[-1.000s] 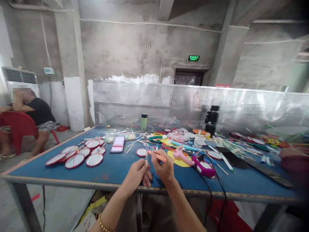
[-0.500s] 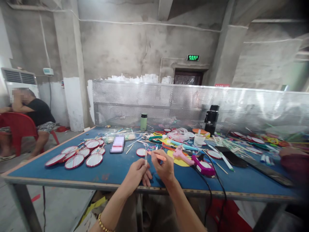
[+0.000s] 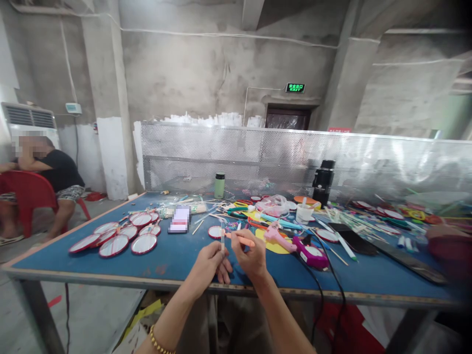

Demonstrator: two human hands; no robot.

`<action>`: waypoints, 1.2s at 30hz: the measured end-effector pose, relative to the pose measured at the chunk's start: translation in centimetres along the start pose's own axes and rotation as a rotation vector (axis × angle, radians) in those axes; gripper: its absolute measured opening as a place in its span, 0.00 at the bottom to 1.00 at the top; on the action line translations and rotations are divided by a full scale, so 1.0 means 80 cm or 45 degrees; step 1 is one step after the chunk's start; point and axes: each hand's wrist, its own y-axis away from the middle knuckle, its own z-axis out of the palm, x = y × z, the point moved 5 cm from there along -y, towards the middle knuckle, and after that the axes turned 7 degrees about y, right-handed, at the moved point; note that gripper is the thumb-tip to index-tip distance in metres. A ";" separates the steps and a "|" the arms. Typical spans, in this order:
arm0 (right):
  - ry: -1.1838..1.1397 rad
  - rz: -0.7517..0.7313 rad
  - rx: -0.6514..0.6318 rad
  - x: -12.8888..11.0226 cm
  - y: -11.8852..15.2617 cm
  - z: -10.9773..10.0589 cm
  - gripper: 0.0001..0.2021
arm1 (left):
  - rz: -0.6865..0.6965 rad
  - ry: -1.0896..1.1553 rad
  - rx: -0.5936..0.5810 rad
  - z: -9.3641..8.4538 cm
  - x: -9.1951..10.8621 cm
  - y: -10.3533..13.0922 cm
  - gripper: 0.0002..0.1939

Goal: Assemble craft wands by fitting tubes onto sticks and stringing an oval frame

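Note:
Near the table's front edge, my left hand [image 3: 211, 263] pinches a thin, pale flat stick [image 3: 222, 244] that stands upright from its fingers. My right hand [image 3: 251, 253] is closed round an orange pen [image 3: 243, 239], whose tip meets or nearly meets the stick's side. Just behind the stick lies a round white disc with a red rim [image 3: 215, 232], partly hidden by it. To the right of my right hand are a pink glue gun [image 3: 279, 238] and a purple device with a white label [image 3: 311, 254].
Several red-rimmed discs [image 3: 114, 246] overlap at left on the blue table [image 3: 165, 275]. A phone [image 3: 179, 219], a green bottle [image 3: 219, 186], a white cup [image 3: 304, 213] and a black flask [image 3: 323, 184] stand or lie beyond. Black cables [image 3: 334, 280] cross the front edge. A person [image 3: 55, 169] sits at far left.

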 end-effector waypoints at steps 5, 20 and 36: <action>-0.009 -0.009 -0.013 0.001 0.002 0.001 0.07 | -0.002 -0.005 -0.002 0.001 0.002 0.001 0.14; -0.062 -0.010 -0.059 -0.002 0.001 0.003 0.07 | 0.007 -0.005 -0.012 0.001 0.001 0.000 0.16; -0.067 0.054 -0.002 -0.002 -0.006 -0.002 0.09 | 0.020 -0.023 0.017 -0.001 -0.002 -0.002 0.16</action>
